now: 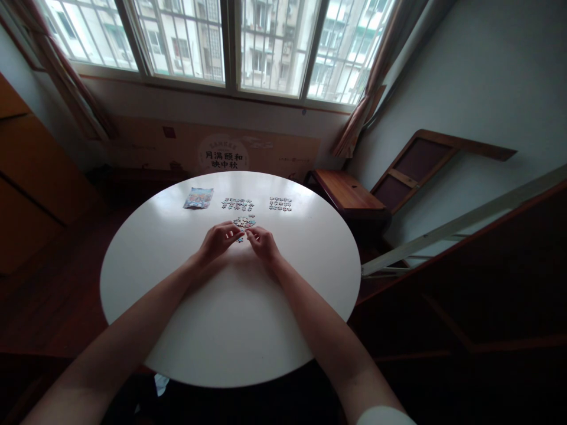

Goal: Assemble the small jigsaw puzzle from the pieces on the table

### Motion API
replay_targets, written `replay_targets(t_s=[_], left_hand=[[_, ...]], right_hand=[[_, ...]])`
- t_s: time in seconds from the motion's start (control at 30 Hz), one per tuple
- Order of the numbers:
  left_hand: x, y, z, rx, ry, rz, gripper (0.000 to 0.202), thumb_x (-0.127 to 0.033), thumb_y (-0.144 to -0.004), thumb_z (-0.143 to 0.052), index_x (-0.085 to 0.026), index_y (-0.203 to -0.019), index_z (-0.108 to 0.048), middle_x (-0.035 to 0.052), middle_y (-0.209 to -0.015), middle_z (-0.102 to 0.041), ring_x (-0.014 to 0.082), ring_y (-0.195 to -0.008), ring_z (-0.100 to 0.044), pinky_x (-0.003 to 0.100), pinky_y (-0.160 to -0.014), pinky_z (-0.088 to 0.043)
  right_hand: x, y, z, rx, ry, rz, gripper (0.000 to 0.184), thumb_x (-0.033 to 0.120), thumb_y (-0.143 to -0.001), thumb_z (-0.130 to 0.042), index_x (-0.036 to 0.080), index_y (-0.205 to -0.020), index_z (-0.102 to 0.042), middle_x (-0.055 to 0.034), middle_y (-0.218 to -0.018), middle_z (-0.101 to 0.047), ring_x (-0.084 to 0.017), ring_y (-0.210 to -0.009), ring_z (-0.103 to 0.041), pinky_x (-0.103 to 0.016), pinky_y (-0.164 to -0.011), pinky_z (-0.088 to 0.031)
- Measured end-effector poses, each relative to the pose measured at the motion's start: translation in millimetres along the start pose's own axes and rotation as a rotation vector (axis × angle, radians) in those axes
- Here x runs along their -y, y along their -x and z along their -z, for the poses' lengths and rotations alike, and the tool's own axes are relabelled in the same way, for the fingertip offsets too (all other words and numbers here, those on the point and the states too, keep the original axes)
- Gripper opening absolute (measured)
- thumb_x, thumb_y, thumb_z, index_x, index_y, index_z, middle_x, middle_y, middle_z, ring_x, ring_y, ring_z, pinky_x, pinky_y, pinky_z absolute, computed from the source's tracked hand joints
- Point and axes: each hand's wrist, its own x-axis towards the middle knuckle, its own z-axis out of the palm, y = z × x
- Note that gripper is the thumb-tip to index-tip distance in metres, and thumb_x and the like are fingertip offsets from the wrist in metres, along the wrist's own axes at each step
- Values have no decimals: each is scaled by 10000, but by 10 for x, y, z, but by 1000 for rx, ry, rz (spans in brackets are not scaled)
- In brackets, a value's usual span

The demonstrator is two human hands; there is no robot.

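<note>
the puzzle pile (244, 222) lies on the bench (230, 336) just beyond the left hand (218, 239) and right hand (263, 242), neither clearly nearer; both have fingertips drawn together, but whether on a piece i cannot tell.

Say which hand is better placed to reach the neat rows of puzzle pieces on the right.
Likely the right hand: it is nearer those puzzle pieces. The left hand is farther off and would probably have to pass over the loose pile of pieces.
</note>
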Motion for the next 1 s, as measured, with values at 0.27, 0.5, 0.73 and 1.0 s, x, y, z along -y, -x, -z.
replay_targets(t_s=[0.27, 0.5, 0.73, 1.0], left_hand=[[-5, 6, -6, 8, 15, 14, 313, -453, -859, -570, -177, -737, -653, 14, -716, -600, 105, -548, -525, 227, -549, -423], [-2, 5, -14, 6, 28, 15, 320, -456, -860, -568, -175, -734, -656, 15, -710, -597, 105, -552, -526, 224, -545, -424], [-10, 7, -9, 9, 23, 11, 325, -462, -861, -563, -177, -744, -664, 19, -711, -602, 105, -549, -533, 225, -543, -434], [-74, 16, 17, 43, 2, -2, 274, -438, -844, -596, -180, -795, -675, 19, -766, -623, 96, -563, -542, 219, -552, -435]], right_hand=[[11, 8, 21, -6, 30, 1, 233, 290, -877, -528, 150, -825, -707, -46, -782, -685, -136, -690, -589, -235, -665, -439], [49, 12, 38, -14, 44, -37, 211, 279, -860, -554, 148, -814, -712, -45, -773, -695, -132, -682, -593, -228, -662, -436], [56, 15, 45, -13, 44, -55, 208, 284, -854, -560, 160, -794, -716, -37, -756, -694, -136, -668, -593, -235, -652, -440], [84, 25, 50, -16, 3, -31, 222, 278, -861, -541, 154, -786, -709, -36, -769, -689, -131, -681, -587, -233, -656, -434]])
